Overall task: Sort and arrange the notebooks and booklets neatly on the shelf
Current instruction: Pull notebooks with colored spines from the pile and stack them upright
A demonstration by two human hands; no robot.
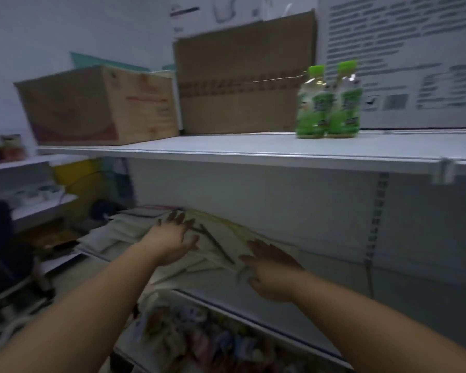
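A loose spread of pale notebooks and booklets (221, 246) lies fanned out on the dim middle shelf (334, 267). More white booklets (113, 235) are stacked at its left end. My left hand (170, 238) hovers over the left side of the spread, fingers straight and apart. My right hand (269, 267) is over the right side, fingers extended toward the papers. Neither hand grips anything. The view is blurred, so I cannot tell whether the fingers touch the booklets.
The upper shelf (226, 149) carries two cardboard boxes (97, 106) and two green bottles (328, 103). The shelf below holds several colourful packets (199, 337). To the left stand a white rack (33, 200) and a dark chair (3, 251).
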